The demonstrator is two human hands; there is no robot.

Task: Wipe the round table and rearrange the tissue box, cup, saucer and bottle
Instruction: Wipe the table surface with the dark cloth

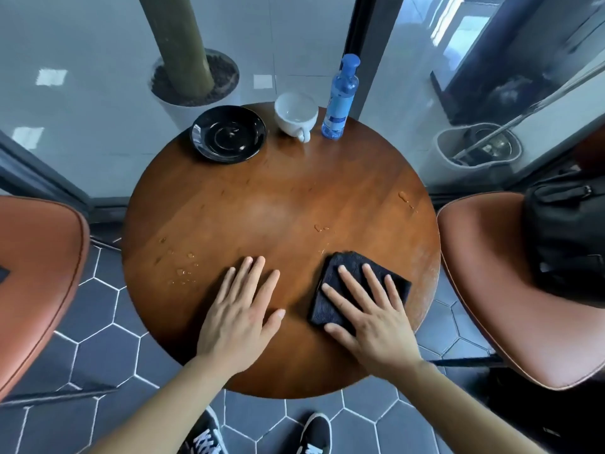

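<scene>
Worktop (278,208) shows droplets (185,273); the right hand (373,319) presses straight fingers on the cloth (343,263), the left hand (239,316) lies flat, empty. A wide sweep could topple the bottle (340,96).

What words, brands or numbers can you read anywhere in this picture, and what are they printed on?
Blue bottle: its label carries print, too blurred to read.
Black shoes: white marks, too blurred to tell whether they are letters.
Cup, saucer, cloth: no writing shows.
No text can be quoted from this view.
</scene>
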